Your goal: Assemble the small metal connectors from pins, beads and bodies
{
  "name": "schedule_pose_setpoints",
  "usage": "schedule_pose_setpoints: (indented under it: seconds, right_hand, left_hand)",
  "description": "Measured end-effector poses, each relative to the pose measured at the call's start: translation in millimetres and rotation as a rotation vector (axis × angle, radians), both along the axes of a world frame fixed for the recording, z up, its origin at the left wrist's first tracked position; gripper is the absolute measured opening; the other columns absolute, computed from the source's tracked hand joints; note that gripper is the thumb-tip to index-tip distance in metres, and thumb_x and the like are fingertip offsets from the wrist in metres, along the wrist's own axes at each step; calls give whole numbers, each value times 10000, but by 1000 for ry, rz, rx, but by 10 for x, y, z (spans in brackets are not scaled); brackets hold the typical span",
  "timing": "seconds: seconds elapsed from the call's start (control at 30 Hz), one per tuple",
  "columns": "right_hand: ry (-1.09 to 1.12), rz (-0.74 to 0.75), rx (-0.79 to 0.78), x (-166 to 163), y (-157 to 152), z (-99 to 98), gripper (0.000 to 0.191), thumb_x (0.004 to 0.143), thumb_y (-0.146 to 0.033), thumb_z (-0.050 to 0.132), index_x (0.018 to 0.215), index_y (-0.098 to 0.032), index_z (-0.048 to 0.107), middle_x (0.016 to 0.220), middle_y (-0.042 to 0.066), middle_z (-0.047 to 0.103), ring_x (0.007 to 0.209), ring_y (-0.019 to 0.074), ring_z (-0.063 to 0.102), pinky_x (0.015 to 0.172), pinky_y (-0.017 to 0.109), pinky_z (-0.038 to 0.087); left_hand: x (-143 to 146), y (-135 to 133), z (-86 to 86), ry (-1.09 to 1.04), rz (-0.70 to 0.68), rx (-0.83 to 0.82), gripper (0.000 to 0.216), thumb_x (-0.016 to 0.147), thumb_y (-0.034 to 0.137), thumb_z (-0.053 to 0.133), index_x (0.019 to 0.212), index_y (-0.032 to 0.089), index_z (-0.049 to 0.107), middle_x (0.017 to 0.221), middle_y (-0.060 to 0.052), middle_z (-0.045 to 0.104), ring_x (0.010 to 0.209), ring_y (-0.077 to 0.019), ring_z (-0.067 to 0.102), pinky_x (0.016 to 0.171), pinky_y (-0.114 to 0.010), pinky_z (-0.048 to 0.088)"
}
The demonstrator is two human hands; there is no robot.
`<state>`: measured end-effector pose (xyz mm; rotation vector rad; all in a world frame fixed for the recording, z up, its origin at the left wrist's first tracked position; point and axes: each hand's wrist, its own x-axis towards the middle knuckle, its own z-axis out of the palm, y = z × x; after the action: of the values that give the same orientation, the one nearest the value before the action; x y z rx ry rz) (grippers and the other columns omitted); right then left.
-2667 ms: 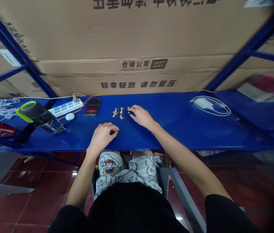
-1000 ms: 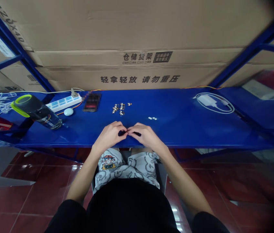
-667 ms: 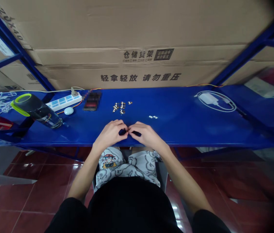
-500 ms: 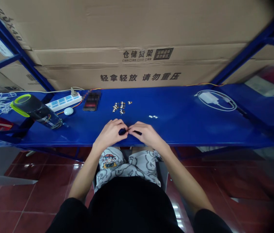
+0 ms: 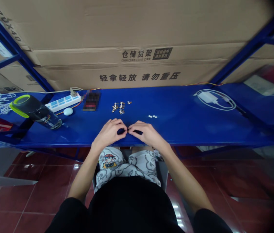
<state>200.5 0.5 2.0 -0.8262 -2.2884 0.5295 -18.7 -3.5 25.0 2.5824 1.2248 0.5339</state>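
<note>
Both hands rest on the near edge of a blue metal shelf (image 5: 180,129). My left hand (image 5: 109,132) and my right hand (image 5: 144,132) are curled, their fingertips pinched together around a tiny part that is too small to make out. Just beyond them lies a cluster of several small white-and-metal parts (image 5: 119,107). A few tiny white pieces (image 5: 152,116) lie to the right of the cluster.
A dark bottle with a green lid (image 5: 33,111) lies at left, next to a white power strip (image 5: 62,102), a small white oval object (image 5: 68,111) and a dark device (image 5: 91,101). A white charger with coiled cable (image 5: 213,98) sits right. Cardboard boxes (image 5: 137,42) wall the back.
My right hand left the parts cluster and came back to meet the left hand. Tiny white pieces now lie to the right. In the last second the hands barely moved.
</note>
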Motion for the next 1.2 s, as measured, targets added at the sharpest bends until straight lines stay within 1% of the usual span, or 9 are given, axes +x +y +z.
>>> schedule_pose_setpoints:
  seconds: [0.13, 0.2, 0.3, 0.47, 0.6, 0.77, 0.87, 1.07, 1.2]
  right_hand:
    - [66, -5, 15, 4, 31, -65, 124, 959, -225, 638, 915, -211, 753, 978, 61, 782, 887, 214, 675, 823, 376, 557]
    - [84, -5, 30, 1, 39, -88, 119, 953, -227, 649, 917, -203, 760, 979, 68, 786, 882, 215, 682, 825, 375, 562]
    - [62, -15, 46, -1, 39, -96, 142, 968, -246, 630, 935, -210, 763, 974, 63, 784, 873, 214, 677, 821, 382, 563]
    - [12, -20, 33, 14, 42, -77, 178, 992, -250, 590, 968, -229, 765, 981, 55, 781, 876, 214, 661, 810, 386, 560]
    - [21, 25, 33, 33, 57, -70, 165, 983, -279, 612, 958, -230, 767, 990, 55, 779, 881, 211, 665, 815, 387, 558]
    - [10, 35, 30, 32, 46, -54, 185, 994, -299, 590, 976, -238, 763, 1008, 59, 767, 920, 215, 674, 854, 408, 556]
    - [3, 39, 25, 27, 28, -31, 183, 997, -288, 579, 978, -232, 753, 1008, 61, 759, 924, 212, 671, 865, 410, 555]
    - [-20, 44, -6, 44, 5, 25, 165, 994, -247, 572, 979, -227, 735, 1020, 53, 752, 936, 208, 662, 867, 398, 549]
    - [-51, 75, -12, 69, 14, 66, 183, 999, -254, 557, 976, -227, 737, 1040, 62, 750, 951, 214, 665, 867, 403, 547]
  left_hand:
    - [-7, -7, -5, -29, -18, -16, 127, 965, 262, 614, 1002, 225, 729, 1026, -16, 685, 978, -201, 621, 987, -399, 447]
    - [-8, -3, -10, -47, -35, -27, 135, 969, 288, 626, 1012, 225, 738, 1024, -18, 681, 968, -196, 630, 999, -397, 450]
    - [-10, 17, -27, -81, -38, -45, 158, 974, 336, 642, 1016, 227, 749, 1032, -21, 677, 958, -189, 637, 1027, -404, 444]
    - [-28, 69, -64, -120, -68, -95, 149, 966, 333, 662, 1026, 241, 763, 1026, -21, 680, 975, -185, 634, 989, -384, 466]
    - [-52, 68, -61, -74, -76, -65, 141, 973, 308, 653, 1035, 259, 770, 1022, -18, 688, 978, -195, 617, 959, -396, 452]
    - [-36, 15, 2, 2, -32, -35, 154, 981, 320, 631, 1015, 269, 772, 1022, -17, 695, 977, -213, 593, 932, -413, 426]
    - [-19, 1, 27, 12, -23, -36, 156, 978, 321, 630, 996, 265, 775, 1020, -15, 697, 976, -216, 589, 932, -411, 419]
    - [-16, 6, 22, 7, -13, -41, 153, 971, 334, 639, 1008, 271, 773, 1023, -11, 698, 984, -218, 587, 952, -420, 403]
    - [-6, 4, 22, 17, -21, -49, 156, 968, 341, 640, 1011, 277, 775, 1028, -15, 696, 988, -220, 585, 958, -421, 401]
